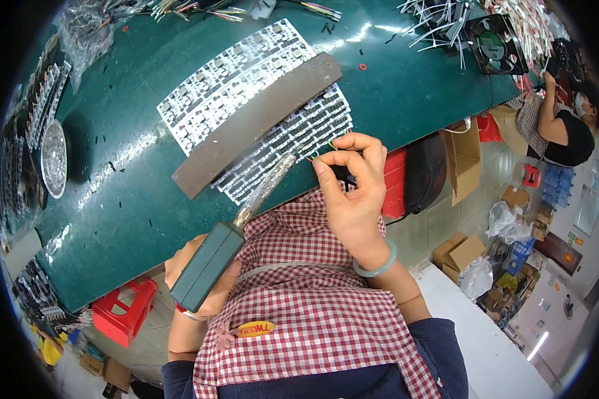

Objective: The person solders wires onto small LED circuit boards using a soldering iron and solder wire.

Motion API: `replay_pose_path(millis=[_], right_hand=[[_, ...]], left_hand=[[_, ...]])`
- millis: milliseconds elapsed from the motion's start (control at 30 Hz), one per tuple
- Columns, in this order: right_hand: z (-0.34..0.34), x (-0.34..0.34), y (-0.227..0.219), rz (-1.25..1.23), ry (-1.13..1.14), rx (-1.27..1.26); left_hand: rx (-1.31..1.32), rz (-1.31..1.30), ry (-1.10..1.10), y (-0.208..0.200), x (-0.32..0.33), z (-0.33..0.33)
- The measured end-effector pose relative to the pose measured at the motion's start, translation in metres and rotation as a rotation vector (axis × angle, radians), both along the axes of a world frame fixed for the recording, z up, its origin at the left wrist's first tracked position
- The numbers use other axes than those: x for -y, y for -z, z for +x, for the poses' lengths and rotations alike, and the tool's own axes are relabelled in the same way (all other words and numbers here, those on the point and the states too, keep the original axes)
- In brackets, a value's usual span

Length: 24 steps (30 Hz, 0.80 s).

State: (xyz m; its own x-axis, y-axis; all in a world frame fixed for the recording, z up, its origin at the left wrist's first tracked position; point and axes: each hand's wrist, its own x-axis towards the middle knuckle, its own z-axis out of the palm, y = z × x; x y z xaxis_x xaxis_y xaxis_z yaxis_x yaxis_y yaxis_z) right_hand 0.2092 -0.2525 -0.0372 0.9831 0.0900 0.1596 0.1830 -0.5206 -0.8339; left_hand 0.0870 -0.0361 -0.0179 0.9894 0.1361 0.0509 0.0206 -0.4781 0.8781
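My left hand [223, 287] is wrapped round the green handle of a soldering iron [208, 266]. The iron's metal barrel slants up and right, its tip near the edge of the printed circuit boards [293, 143]. Close to that tip, my right hand [354, 193] pinches thin coloured wires [313, 157] between thumb and fingers. Whether tip and wires touch is too small to tell. A brownish flat bar [263, 123] lies across the boards, with a white panel of larger components [229, 73] beyond it and rows of narrow dark-marked boards on the near side.
A grey oval dish [54, 159] stands at the left of the green table [120, 219]. At the far right lie a black fan [494, 45] and white cables [439, 23]. Another person [566, 126] works farther right. A red stool [124, 311] and cardboard boxes [462, 159] flank the table.
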Motion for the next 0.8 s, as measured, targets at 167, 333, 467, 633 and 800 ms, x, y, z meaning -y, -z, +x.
replay_pose_path(millis=[167, 333, 467, 633, 800], right_hand=[[-0.001, -0.003, 0.001, -0.147, -0.018, 0.088], [0.000, -0.001, 0.000, -0.126, -0.035, 0.074], [0.001, -0.003, 0.001, -0.122, -0.032, 0.100], [0.003, -0.005, 0.002, -0.123, 0.033, 0.107], [0.009, -0.005, 0.002, -0.145, 0.042, 0.107]], left_hand=[[-0.028, 0.013, 0.001, -0.001, 0.000, 0.002], [-0.012, 0.088, 0.035, -0.001, -0.001, 0.005], [-0.024, 0.077, 0.037, -0.002, 0.000, 0.005], [-0.037, 0.021, 0.047, -0.002, 0.001, 0.009], [0.008, 0.037, 0.111, -0.005, 0.003, 0.018]])
